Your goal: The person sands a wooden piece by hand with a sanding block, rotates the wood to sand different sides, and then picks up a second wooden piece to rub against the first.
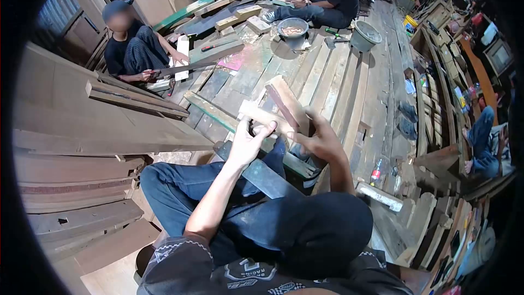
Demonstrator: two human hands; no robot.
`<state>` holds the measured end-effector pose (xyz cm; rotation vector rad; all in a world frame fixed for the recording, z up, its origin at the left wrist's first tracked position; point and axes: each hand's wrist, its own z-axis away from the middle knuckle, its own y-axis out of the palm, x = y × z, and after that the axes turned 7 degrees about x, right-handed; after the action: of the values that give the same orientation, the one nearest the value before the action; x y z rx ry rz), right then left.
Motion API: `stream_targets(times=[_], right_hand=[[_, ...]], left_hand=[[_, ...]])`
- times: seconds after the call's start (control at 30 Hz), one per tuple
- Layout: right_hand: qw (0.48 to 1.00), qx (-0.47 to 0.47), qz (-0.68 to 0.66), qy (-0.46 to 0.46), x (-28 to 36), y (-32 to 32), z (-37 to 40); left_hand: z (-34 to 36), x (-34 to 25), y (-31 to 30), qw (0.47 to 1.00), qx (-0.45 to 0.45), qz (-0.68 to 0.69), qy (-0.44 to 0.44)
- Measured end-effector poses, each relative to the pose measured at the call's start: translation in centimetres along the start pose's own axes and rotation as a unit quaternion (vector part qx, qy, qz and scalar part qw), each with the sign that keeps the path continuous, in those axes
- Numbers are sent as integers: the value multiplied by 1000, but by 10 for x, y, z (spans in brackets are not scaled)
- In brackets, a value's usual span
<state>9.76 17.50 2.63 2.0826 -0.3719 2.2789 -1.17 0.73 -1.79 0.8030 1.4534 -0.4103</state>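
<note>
Near the middle of the head view, my left hand is closed round a short pale wood piece, its thumb lying on top. My right hand grips a wider wood block with a dark reddish face and a rough pale side. The two pieces touch and cross at an angle between my hands. Across my lap, under my forearms, lies a flat grey board. Parts of my fingers are hidden behind the wood.
A person sits at the upper left with a saw; another person sits at the top. Two buckets stand on the plank floor. A bottle and a wood offcut lie to the right.
</note>
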Motion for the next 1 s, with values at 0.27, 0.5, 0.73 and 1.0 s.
stream_targets(times=[0.27,0.5,0.73,1.0], right_hand=[[997,-26,-66,-38,-5,-12,-2],[978,-122,-170,2,1,-22,1],[965,-192,-178,-15,-1,-25,-1],[973,-165,-160,-34,-1,-21,0]], left_hand=[[1,1,-4,999,-29,44,-6],[-2,-7,-1,999,9,14,37],[1,-8,4,987,67,-144,25],[7,-21,12,942,176,-284,-5]])
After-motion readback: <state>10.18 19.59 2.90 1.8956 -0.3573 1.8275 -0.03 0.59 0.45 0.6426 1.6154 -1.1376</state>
